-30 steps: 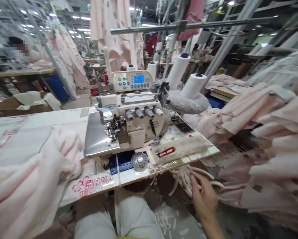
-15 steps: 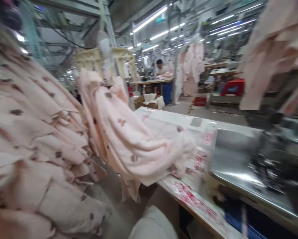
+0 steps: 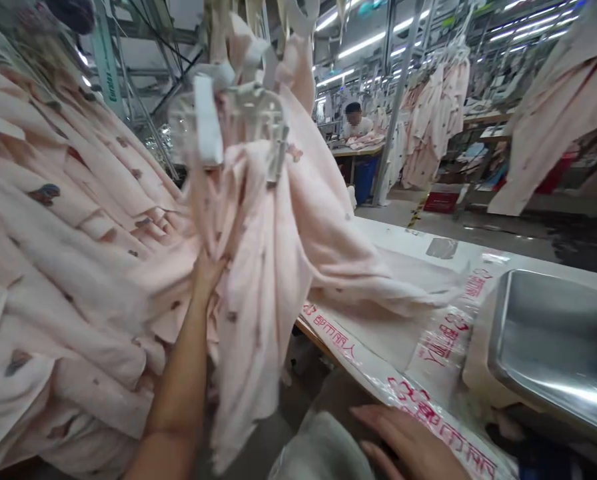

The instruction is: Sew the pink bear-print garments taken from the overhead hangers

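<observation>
My left hand (image 3: pixel 207 277) is raised with its fingers sunk into a pale pink patterned garment (image 3: pixel 258 267), gripping the cloth below a clear plastic hanger (image 3: pixel 233 113). The garment hangs from that hanger and spreads over the table's corner. My right hand (image 3: pixel 408 443) sits low at the bottom right, fingers spread and empty, beside the near edge of the white worktable (image 3: pixel 358 340). Clear plastic film with red characters (image 3: pixel 441 347) covers that edge. A dense row of matching hanging garments (image 3: pixel 63 220) fills the left side.
The steel plate of an overlock sewing machine (image 3: pixel 553 340) stands at the right. My light trousered knee (image 3: pixel 323 450) is below the table. Further back are a co-worker at a table (image 3: pixel 356 123), a blue bin (image 3: pixel 364 180), a red crate (image 3: pixel 441 201) and more hanging garments (image 3: pixel 436 127).
My view has swung left from the sewing machine toward the hanging garments. My left hand has come up into the pink garment, which now hangs higher, and my right hand has left the strips under the table.
</observation>
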Motion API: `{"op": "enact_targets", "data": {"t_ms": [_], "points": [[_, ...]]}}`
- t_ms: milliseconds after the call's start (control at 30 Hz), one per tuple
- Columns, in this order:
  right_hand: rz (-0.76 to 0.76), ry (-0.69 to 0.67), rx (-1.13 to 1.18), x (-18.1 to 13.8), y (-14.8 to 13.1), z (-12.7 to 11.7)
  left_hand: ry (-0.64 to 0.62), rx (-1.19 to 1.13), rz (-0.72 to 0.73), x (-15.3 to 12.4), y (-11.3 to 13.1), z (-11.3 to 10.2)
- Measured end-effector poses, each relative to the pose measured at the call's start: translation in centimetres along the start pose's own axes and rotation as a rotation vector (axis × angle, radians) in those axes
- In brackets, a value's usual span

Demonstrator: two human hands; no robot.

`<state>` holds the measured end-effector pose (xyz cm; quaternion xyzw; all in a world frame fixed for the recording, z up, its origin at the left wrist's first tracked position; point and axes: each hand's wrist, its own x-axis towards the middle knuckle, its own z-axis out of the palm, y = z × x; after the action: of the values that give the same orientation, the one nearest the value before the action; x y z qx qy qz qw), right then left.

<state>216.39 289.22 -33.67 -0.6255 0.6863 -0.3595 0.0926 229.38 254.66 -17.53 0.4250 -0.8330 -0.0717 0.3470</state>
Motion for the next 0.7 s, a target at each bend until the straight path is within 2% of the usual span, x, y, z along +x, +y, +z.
{"op": "enact_targets", "data": {"t_ms": [67,100,133,200,267,333,400,433,533,633,700], "points": [[0.235,-0.073,0.182,2.2,0.0,1.8,-0.053,-0.034,-0.031,1.2,0.6,2.8],[0.327,-0.091,0.263,3.3,0.0,2.9,-0.064,-0.044,-0.024,1.5,1.0,3.6],[0.395,-0.098,0.307,4.3,0.0,4.1,-0.066,-0.052,-0.018,1.7,1.4,3.9],[0.47,-0.115,0.229,6.0,-0.7,6.4,-0.069,-0.063,-0.011,1.5,1.9,3.4],[0.45,-0.197,0.036,7.4,-2.1,8.4,-0.078,-0.067,-0.01,0.8,1.9,2.4],[0.321,-0.247,-0.046,8.7,-3.7,9.9,-0.084,-0.059,-0.003,-0.2,1.6,1.3],[0.207,-0.176,0.009,10.1,-4.6,11.3,-0.086,-0.041,0.015,-1.1,1.4,0.3],[0.202,-0.122,0.051,10.8,-4.7,12.1,-0.087,-0.032,0.027,-1.5,1.4,-0.2],[0.305,-0.067,0.117,12.4,-4.6,14.9,-0.082,-0.023,0.053,-2.3,1.7,-1.3],[0.321,-0.048,0.185,12.1,-5.6,17.6,-0.072,-0.025,0.071,-2.6,2.5,-1.9],[0.282,0.081,0.249,11.2,-7.2,18.6,-0.07,-0.012,0.081,-2.7,3.1,-1.8]]}}
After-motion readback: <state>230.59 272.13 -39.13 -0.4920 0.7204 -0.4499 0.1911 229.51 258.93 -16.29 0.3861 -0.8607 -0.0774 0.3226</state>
